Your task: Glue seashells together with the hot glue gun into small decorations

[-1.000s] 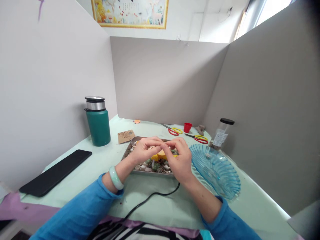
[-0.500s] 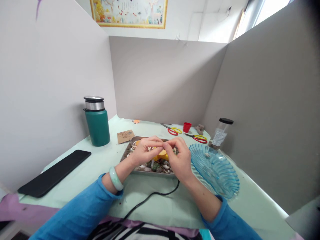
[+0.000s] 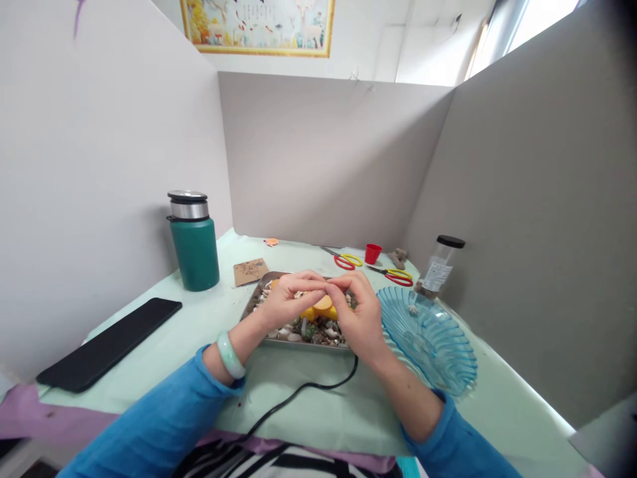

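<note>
Above a metal tray (image 3: pixel 255 299), my left hand (image 3: pixel 293 297) and my right hand (image 3: pixel 361 315) meet fingertip to fingertip. Both are closed in a pinch. Whatever lies between the fingers is hidden or too small to name. The tray holds small shells and stones (image 3: pixel 293 335). A yellow piece with a round, pale orange top (image 3: pixel 323 303) shows in it just below the fingers. A pale green bangle (image 3: pixel 229 355) circles my left wrist.
A green flask (image 3: pixel 194 249), brown card (image 3: pixel 250 271) and black pad (image 3: pixel 114 342) lie left. Two scissors (image 3: pixel 344 260), a red cup (image 3: pixel 373 253), a blue ribbed plate (image 3: pixel 448 345) and a black-lidded jar (image 3: pixel 438 269) are right. A black cable (image 3: pixel 303 386) runs in front.
My hands stay together over the tray with almost no movement. The fingers of my right hand have shifted very slightly.
</note>
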Demonstrator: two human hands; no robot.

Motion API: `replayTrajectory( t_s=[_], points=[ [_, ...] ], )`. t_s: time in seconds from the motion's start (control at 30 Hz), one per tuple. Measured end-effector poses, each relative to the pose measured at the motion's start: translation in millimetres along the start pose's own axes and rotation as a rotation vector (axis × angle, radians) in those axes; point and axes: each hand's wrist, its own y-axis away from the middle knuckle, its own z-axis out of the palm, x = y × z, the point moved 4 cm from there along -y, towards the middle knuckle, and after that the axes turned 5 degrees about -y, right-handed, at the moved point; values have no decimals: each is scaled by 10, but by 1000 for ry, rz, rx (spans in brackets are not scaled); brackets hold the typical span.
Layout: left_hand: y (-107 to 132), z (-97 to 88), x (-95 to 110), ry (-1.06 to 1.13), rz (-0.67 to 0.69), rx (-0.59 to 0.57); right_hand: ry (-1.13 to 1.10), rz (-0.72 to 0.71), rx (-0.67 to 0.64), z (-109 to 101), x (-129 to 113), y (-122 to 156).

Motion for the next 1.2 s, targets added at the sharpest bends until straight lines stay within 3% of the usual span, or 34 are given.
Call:
replayTrajectory(
  t_s=[0.3,0.63,0.97,1.2],
  points=[
    [16,-28,-44,102,-124,30,25,-80,-70,-23,-2,27],
    [10,-2,-29,41,-48,-36,32,-14,-11,-4,13,23],
    [10,-14,-50,96,-95,8,-21,-51,-82,-25,-14,5],
    [0,13,-6,29,-54,-48,35,5,-28,16,37,30]
  ],
)
